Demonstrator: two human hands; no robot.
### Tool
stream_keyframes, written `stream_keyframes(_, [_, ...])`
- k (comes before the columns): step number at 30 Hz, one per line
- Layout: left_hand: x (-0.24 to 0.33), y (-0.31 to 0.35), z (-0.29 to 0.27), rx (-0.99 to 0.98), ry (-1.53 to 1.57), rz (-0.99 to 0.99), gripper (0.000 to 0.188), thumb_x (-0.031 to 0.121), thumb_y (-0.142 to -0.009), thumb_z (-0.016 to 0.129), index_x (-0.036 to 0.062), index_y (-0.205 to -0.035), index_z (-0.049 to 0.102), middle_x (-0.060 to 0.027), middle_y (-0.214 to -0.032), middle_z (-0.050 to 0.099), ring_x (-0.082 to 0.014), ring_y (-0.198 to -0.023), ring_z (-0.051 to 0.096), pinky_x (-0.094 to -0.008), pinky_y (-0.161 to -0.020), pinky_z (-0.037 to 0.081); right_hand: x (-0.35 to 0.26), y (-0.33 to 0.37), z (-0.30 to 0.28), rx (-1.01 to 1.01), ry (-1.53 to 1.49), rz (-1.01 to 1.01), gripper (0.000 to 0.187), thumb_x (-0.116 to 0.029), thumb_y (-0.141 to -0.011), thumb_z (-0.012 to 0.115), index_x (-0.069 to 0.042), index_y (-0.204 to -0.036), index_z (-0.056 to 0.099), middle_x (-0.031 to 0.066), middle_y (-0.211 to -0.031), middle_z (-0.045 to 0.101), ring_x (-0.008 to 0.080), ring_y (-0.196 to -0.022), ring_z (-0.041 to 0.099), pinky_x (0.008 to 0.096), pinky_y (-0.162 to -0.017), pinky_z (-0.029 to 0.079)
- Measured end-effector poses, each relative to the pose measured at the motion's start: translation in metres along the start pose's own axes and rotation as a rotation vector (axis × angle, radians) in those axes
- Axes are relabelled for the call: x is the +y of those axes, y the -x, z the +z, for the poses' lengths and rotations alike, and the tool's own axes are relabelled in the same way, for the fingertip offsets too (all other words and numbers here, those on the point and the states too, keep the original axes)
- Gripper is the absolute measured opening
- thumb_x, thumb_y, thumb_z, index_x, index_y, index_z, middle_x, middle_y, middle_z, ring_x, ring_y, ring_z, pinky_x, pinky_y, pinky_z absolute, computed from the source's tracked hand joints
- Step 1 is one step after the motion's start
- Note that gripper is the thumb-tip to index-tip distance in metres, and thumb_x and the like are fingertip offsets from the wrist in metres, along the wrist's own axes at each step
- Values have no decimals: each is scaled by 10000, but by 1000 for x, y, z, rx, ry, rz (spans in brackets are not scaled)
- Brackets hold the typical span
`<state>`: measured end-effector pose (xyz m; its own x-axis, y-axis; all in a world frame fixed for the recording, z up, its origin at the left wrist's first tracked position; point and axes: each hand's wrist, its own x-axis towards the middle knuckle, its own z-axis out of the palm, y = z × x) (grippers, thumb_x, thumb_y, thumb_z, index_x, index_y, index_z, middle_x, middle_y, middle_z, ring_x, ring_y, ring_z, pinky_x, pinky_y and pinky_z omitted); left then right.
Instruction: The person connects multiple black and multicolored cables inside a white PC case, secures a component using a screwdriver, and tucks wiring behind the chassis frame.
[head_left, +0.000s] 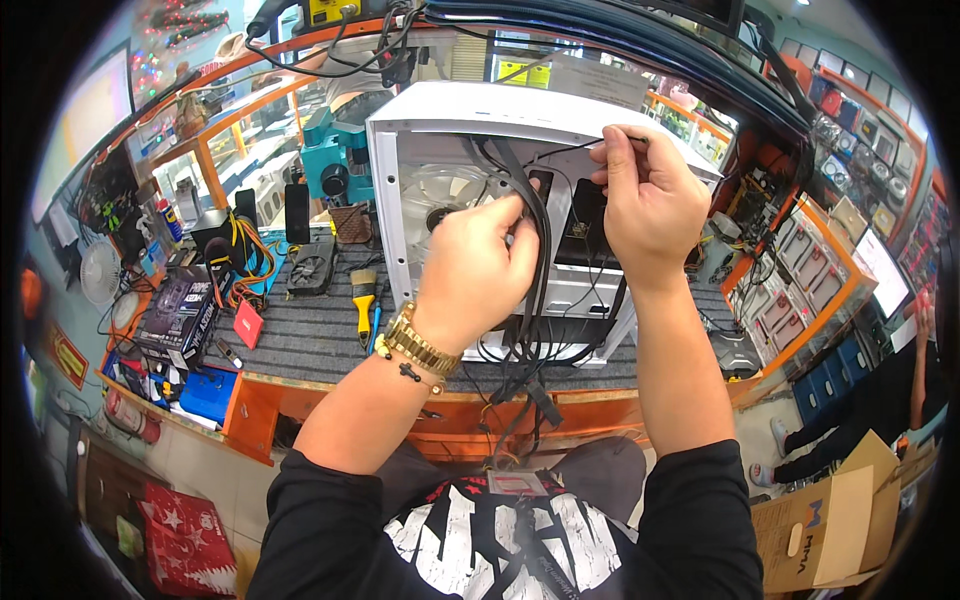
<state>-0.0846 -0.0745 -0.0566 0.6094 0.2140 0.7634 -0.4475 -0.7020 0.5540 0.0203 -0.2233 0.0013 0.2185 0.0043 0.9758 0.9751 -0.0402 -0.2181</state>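
Note:
A white computer case (382, 190) stands on the bench in front of me, its open side facing me. A bundle of black cables (541, 235) comes out of its upper part and hangs over the bench's front edge. My left hand (475, 255) is closed at the bundle's left side, with fingers curled against the cables; the fingertips are partly hidden. At the case's upper right, my right hand (650, 195) is closed in a pinch on a thin black strand (575, 150). That strand stretches from the bundle to my right fingers.
Left of the case lie a yellow-handled brush (364, 300), a graphics card (311, 266), a dark box (180, 318) and coloured cables (250, 255). A teal machine (335, 155) stands behind them. A glass display case (800, 285) is at the right, above a cardboard box (820, 525) on the floor.

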Motion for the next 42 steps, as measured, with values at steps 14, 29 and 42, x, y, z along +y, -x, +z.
stream_keyframes(14, [-27, -22, 16, 530, -745, 533, 155, 158, -794, 832, 184, -740, 689, 44, -761, 516, -207, -784, 518, -407, -787, 339, 3, -9, 3, -11, 111, -143, 87, -94, -946, 782, -12, -949, 754, 152, -798, 742, 290, -652, 713, 347, -613, 542])
stream_keyframes(29, [-32, -17, 7, 460, -743, 567, 261, 162, -719, 875, 237, -969, 852, 37, -796, 524, -191, -821, 523, -379, -812, 320, 0, -6, 1, -139, 159, -140, 191, -188, -953, 757, -49, -840, 693, 159, -732, 672, 381, -653, 659, 440, -584, 514])
stream_keyframes(42, [-44, -3, -4, 333, -699, 657, 237, 108, -676, 796, 114, -908, 748, -17, -845, 620, -245, -856, 592, -426, -874, 368, 9, 0, 14, -119, 141, -279, 164, -194, -926, 761, -81, -834, 686, 123, -743, 703, 348, -668, 694, 442, -594, 548])
